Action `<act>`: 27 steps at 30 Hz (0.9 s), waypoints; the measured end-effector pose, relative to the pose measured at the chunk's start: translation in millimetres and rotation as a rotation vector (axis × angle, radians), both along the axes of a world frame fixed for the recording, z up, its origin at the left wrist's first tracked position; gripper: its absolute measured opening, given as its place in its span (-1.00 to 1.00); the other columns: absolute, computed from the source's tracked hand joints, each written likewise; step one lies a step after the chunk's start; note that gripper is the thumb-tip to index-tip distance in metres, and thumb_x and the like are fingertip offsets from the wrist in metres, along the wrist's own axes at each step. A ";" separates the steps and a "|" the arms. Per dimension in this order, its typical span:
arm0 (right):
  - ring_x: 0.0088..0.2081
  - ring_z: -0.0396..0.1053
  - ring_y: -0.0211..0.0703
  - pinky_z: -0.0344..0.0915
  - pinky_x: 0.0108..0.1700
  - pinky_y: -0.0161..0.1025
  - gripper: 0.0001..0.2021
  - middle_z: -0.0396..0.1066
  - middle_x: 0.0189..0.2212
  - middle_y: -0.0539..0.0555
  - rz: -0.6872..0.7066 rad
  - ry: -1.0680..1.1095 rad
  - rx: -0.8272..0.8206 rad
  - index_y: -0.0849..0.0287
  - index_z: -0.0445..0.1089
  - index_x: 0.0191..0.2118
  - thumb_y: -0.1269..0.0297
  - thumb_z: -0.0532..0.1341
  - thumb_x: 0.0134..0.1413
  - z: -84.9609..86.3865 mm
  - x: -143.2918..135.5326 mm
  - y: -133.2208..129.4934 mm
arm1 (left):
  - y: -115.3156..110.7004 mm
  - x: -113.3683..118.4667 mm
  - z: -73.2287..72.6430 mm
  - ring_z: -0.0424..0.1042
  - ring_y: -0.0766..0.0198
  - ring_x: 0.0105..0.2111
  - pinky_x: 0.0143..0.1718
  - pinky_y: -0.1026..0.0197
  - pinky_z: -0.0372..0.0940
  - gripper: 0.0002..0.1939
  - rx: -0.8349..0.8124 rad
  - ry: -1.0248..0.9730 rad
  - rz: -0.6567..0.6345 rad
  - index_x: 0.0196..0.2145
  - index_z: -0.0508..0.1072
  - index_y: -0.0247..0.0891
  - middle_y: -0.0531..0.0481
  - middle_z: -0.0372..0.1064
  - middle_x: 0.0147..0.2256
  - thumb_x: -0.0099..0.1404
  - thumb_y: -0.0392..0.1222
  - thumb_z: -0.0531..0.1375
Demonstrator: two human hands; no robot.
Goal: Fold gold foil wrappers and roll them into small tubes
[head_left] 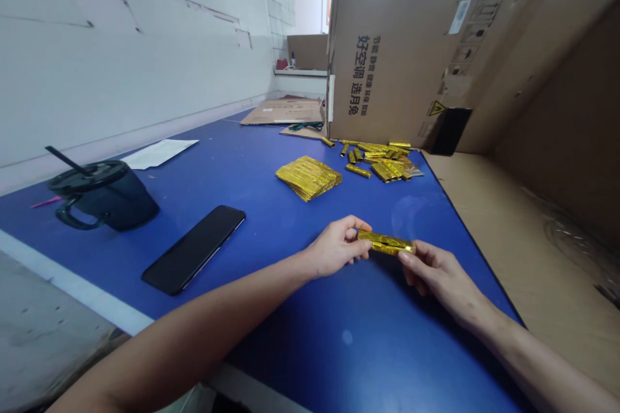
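Observation:
A shiny gold foil roll [386, 242] is held level just above the blue table [310, 322]. My left hand [343, 246] pinches its left end between thumb and fingers. At the roll's right end, my right hand [430, 267] grips it the same way, with the thumb on the near side. A dark slit or fold shows along the roll's middle. Beyond my left hand lies a flat stack of gold foil sheets [308, 177]. Several finished-looking gold rolls [387, 171] are heaped farther back on the right, some lying loose around the heap.
A black phone [194, 249] lies left of my left forearm. Behind it stands a dark mug [109, 197] with lid and straw, near a white paper [159, 153]. A large cardboard box [397, 58] rises at the back right; flat cardboard [283, 111] lies beside it.

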State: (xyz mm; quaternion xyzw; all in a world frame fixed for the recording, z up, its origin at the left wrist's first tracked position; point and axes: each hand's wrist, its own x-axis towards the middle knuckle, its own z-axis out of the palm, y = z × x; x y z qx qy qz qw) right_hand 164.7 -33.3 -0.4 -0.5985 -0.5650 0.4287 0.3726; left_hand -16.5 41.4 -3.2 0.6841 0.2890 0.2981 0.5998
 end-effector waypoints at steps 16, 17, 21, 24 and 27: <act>-0.71 0.06 -0.39 -0.04 -0.65 -0.39 -0.67 0.17 -0.73 -0.11 -0.002 -0.041 0.001 0.16 0.13 -0.61 0.02 0.06 -0.04 -0.7 -1.6 0.9 | 1.2 2.3 -1.1 0.22 0.44 -0.59 -0.57 0.36 0.14 -0.68 -0.036 0.026 0.028 -0.25 0.23 -0.35 0.11 0.24 -0.54 0.00 -0.27 0.19; -0.71 0.05 -0.39 -0.04 -0.66 -0.39 -0.66 0.17 -0.74 -0.11 -0.012 -0.039 0.006 0.15 0.13 -0.62 0.02 0.06 -0.04 -1.1 -1.6 1.1 | 1.1 1.1 0.0 0.22 0.43 -0.56 -0.53 0.34 0.16 -0.65 0.020 0.053 0.073 -0.24 0.24 -0.34 0.10 0.23 -0.51 -0.01 -0.26 0.21; -0.74 0.02 -0.40 -0.08 -0.68 -0.39 -0.65 0.15 -0.77 -0.12 -0.076 -0.010 0.006 0.16 0.13 -0.64 0.02 0.08 -0.05 -1.0 -1.4 1.4 | -3.2 -5.5 7.3 0.25 0.36 -0.44 -0.38 0.26 0.20 -0.72 0.460 0.162 0.400 -0.29 0.27 -0.31 0.03 0.24 -0.41 0.04 -0.18 0.21; -0.75 -0.01 -0.41 -0.12 -0.70 -0.40 -0.65 0.14 -0.78 -0.12 -0.120 0.047 -0.023 0.16 0.14 -0.65 0.01 0.09 -0.08 1.9 -2.1 1.3 | -10.6 -8.6 10.6 0.25 0.32 -0.38 -0.30 0.23 0.19 -0.86 0.873 0.190 0.307 -0.40 0.30 -0.30 0.00 0.26 -0.42 0.16 -0.15 0.12; -0.76 -0.02 -0.42 -0.15 -0.70 -0.40 -0.66 0.13 -0.79 -0.12 -0.123 0.089 -0.053 0.16 0.14 -0.66 0.02 0.11 -0.10 5.2 -3.0 1.3 | -16.3 -8.3 8.8 0.24 0.28 -0.31 -0.24 0.22 0.18 -0.86 1.110 0.301 0.140 -0.32 0.33 -0.30 -0.04 0.27 -0.35 0.21 -0.19 0.07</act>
